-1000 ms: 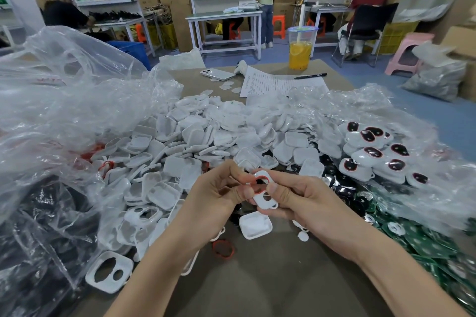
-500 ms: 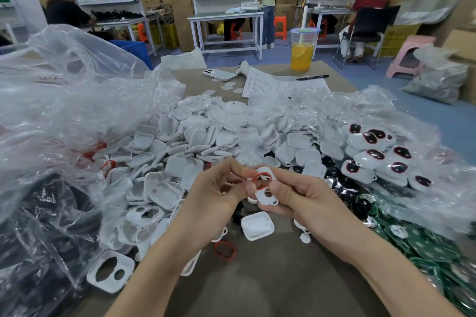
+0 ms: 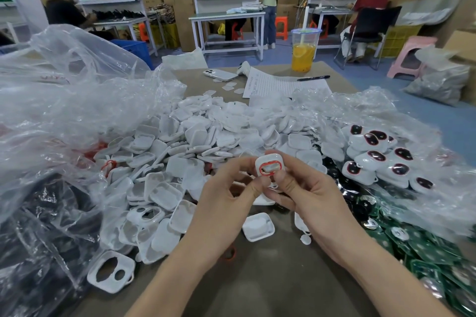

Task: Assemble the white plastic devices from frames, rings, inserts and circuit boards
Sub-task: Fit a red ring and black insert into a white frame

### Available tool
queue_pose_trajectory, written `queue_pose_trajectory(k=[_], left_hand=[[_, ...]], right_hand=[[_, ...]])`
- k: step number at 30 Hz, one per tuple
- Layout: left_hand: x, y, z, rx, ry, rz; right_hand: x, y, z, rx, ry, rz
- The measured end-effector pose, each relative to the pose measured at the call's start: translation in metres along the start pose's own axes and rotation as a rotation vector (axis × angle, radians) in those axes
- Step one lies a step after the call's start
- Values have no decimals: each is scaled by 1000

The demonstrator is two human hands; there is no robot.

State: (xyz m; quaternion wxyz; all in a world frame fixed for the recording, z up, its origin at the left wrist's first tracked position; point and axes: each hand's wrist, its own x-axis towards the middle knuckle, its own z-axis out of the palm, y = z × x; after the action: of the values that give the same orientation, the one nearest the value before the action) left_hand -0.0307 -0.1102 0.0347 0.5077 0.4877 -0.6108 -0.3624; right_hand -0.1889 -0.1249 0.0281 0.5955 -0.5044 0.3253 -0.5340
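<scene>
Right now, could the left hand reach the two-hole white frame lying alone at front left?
Probably yes: nothing covers the two-hole frame, but the left hand must first release the ringed frame.

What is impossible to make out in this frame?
Head view.
Covered by thumbs of left hand and right hand: lower half of white plastic frame with red ring.
Blurred by crinkled film: black parts in clear plastic bag.
Cut off by right edge: green circuit boards.
Too small: text on printed paper sheet.

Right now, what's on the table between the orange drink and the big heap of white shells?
In the head view, a printed paper sheet lies between the drink cup and the white heap, with a black pen at its far edge.
</scene>
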Motion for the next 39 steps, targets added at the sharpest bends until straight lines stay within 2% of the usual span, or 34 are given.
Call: queue_pose_trajectory(k=[5,13,29,35,39], left_hand=[[2,-1,0,-18,0,38],[3,3,-5,-83,-41,24],[0,14,-6,-120,-33,-38],[-5,20,0,-197,66,-115],[-7,23,0,-225,77,-135]], right_hand=[[-3,-1,3,-194,52,-97],[-2,1,2,-256,69,-115],[-2,0,3,-184,58,-64],[-1,-1,2,-150,63,-28],[-1,-3,1,-130,60,4]])
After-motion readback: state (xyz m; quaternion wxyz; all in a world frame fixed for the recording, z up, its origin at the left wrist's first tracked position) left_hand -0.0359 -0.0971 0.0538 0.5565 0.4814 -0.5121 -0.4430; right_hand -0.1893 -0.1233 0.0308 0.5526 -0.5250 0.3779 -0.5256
